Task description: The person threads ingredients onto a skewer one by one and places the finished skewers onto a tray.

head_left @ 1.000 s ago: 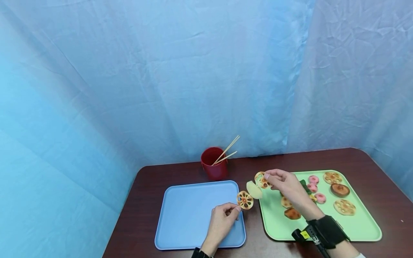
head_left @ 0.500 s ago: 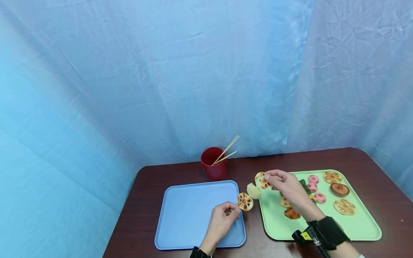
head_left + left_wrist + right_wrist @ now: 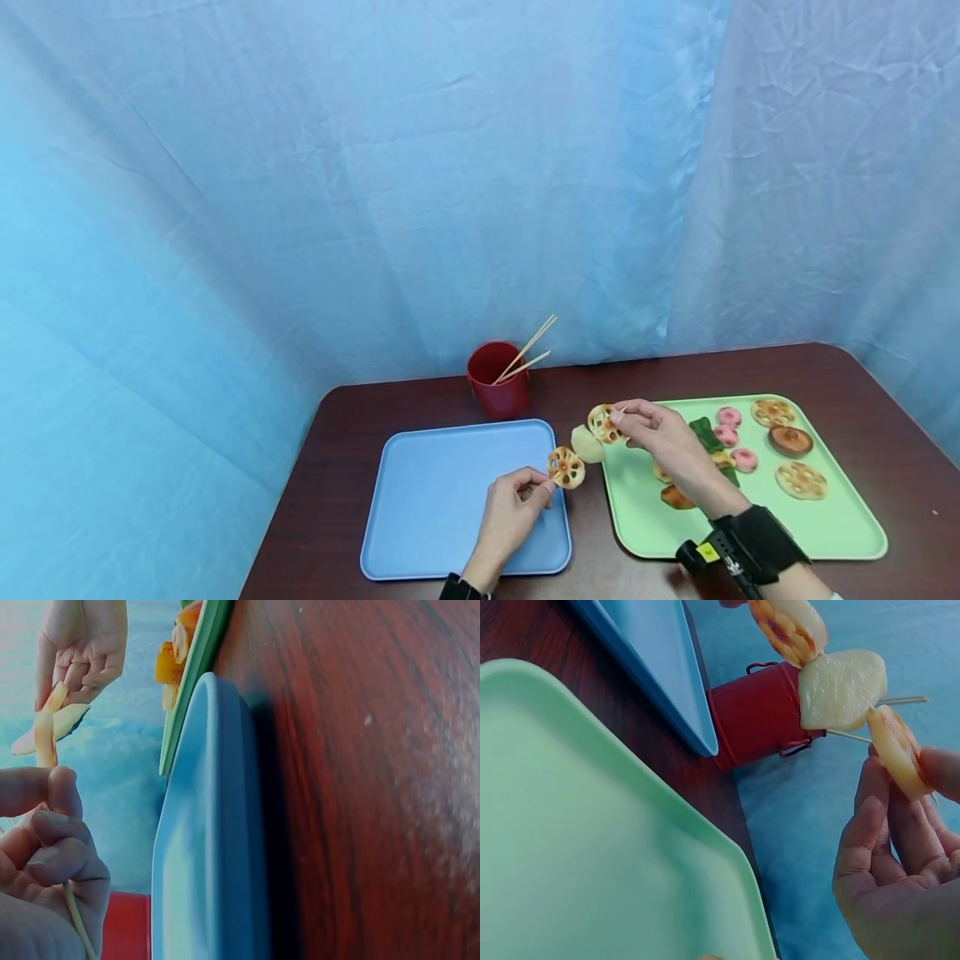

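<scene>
In the left wrist view a thin wooden skewer (image 3: pixel 77 922) runs through the curled fingers of my left hand (image 3: pixel 513 515). Threaded on it, just beyond those fingertips, is a browned lotus root slice (image 3: pixel 566 468). A pale, plain slice (image 3: pixel 587 445) follows in the middle of the row. At the far end my right hand (image 3: pixel 671 442) pinches a second lotus root slice (image 3: pixel 897 754) between thumb and fingers; the skewer's tip pokes out just past it in the right wrist view. The loaded skewer is held up over the gap between the two trays.
A blue tray (image 3: pixel 442 508) lies under the left hand. The green tray (image 3: pixel 840 537) on the right holds lotus slices, a mushroom (image 3: pixel 790 442), pink rings (image 3: pixel 744 460) and green pieces (image 3: pixel 705 435). Behind stands a red bucket (image 3: pixel 501 400) with several skewers.
Both hands have shifted slightly left and the right hand a little down with its lotus root slice. The three slices now sit closer together; the pale one has turned and moved left.
</scene>
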Demonstrator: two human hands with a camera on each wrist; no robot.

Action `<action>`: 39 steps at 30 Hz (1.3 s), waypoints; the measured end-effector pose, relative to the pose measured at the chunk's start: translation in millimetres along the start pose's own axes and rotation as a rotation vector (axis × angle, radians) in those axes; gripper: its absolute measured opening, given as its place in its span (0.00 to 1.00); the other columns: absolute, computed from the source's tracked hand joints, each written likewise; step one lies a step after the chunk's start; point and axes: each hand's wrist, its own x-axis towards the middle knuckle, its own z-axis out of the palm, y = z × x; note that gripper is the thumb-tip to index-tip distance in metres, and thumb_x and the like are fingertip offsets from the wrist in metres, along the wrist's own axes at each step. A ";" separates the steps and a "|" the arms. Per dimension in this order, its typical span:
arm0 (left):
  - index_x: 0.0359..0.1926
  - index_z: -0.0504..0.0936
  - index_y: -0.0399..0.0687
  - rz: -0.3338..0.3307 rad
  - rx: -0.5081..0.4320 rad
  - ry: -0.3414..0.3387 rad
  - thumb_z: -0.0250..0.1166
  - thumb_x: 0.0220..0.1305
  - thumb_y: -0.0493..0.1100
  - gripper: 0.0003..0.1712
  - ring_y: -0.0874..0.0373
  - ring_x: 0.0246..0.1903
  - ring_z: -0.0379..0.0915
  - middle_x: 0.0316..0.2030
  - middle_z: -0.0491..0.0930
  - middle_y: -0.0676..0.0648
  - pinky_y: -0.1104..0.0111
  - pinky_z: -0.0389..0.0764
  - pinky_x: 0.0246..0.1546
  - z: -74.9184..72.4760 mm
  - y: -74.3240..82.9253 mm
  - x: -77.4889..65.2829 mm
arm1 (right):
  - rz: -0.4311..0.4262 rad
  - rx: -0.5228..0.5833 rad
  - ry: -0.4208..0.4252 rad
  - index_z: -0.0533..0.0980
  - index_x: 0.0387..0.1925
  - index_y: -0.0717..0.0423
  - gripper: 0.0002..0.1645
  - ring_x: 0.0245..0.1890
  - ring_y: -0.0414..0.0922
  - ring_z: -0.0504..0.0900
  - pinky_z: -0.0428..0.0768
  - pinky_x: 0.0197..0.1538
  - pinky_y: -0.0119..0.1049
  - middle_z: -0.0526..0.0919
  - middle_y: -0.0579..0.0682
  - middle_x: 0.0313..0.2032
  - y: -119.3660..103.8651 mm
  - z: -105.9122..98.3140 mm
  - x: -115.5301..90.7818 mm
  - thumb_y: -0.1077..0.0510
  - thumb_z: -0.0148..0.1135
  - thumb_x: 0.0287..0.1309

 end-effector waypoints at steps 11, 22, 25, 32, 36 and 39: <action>0.33 0.89 0.40 -0.023 0.067 0.041 0.69 0.66 0.41 0.08 0.66 0.22 0.70 0.22 0.80 0.56 0.74 0.70 0.25 -21.4 -6.4 -1.8 | -0.062 -0.005 0.014 0.75 0.62 0.61 0.33 0.53 0.52 0.82 0.81 0.52 0.44 0.84 0.58 0.55 -5.0 -16.3 -3.3 0.37 0.50 0.77; 0.33 0.92 0.48 0.022 0.267 0.193 0.75 0.61 0.41 0.02 0.66 0.28 0.67 0.28 0.78 0.58 0.72 0.69 0.31 -59.1 -18.6 -8.7 | -0.059 -0.034 0.041 0.77 0.60 0.59 0.32 0.48 0.47 0.81 0.81 0.50 0.45 0.86 0.54 0.51 0.5 -27.1 -6.5 0.36 0.49 0.77; 0.33 0.93 0.47 0.036 0.282 0.229 0.76 0.59 0.39 0.01 0.66 0.27 0.68 0.28 0.79 0.58 0.73 0.70 0.30 -71.2 -22.2 -11.9 | -0.061 -0.040 0.036 0.77 0.60 0.58 0.32 0.48 0.47 0.81 0.81 0.50 0.44 0.85 0.54 0.52 0.8 -28.6 -6.8 0.36 0.49 0.77; 0.33 0.94 0.45 0.042 0.341 0.317 0.79 0.56 0.36 0.03 0.69 0.25 0.69 0.27 0.82 0.57 0.74 0.72 0.27 -97.0 -31.3 -19.9 | -0.072 -0.038 0.026 0.76 0.60 0.58 0.32 0.48 0.48 0.80 0.81 0.49 0.43 0.84 0.58 0.53 1.0 -30.8 -8.4 0.36 0.49 0.78; 0.33 0.94 0.45 0.039 0.390 0.344 0.79 0.55 0.36 0.03 0.69 0.25 0.70 0.27 0.83 0.56 0.74 0.72 0.27 -111.6 -32.3 -25.3 | -0.071 -0.044 0.026 0.77 0.60 0.58 0.32 0.47 0.45 0.80 0.81 0.49 0.42 0.84 0.56 0.52 0.4 -30.9 -8.6 0.36 0.48 0.78; 0.33 0.93 0.45 0.000 0.427 0.343 0.78 0.56 0.36 0.03 0.69 0.24 0.71 0.27 0.84 0.55 0.74 0.73 0.26 -122.8 -32.7 -30.6 | -0.065 -0.045 0.018 0.77 0.60 0.57 0.31 0.48 0.45 0.80 0.81 0.49 0.42 0.84 0.57 0.53 -0.1 -30.8 -8.5 0.36 0.49 0.78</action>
